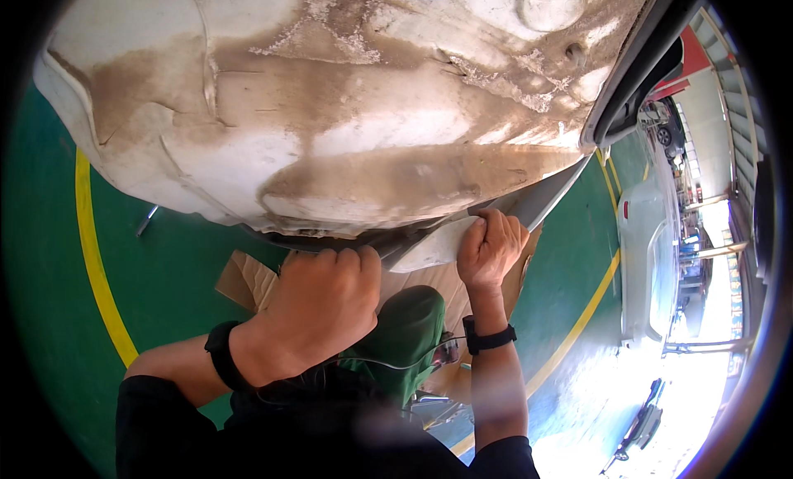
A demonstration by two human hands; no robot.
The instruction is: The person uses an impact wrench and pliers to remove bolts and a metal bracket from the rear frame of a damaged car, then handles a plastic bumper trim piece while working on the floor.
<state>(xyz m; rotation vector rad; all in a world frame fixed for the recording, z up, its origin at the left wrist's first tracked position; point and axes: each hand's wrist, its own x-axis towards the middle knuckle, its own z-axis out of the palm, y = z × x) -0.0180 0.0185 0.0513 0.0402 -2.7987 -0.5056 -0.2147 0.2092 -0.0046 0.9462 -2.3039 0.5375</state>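
A large white padded sheet [372,107], heavily stained brown, bulges across the top of the head view. Below its lower edge, my left hand [322,301] is closed in a fist, knuckles up against a dark strip; its fingertips and whatever they grip are hidden. My right hand [493,246] pinches a pale flap [434,246] between thumb and fingers, just under the sheet's edge. The flap slants down toward my left hand. A grey trim edge [557,190] runs up to the right, behind my right hand.
Brown cardboard [248,281] lies on the green floor [178,264] beneath my hands. A small metal rod [147,220] is on the left, near a yellow line [95,256]. My green-covered knee [405,330] sits between my arms. A white car [644,264] stands at right.
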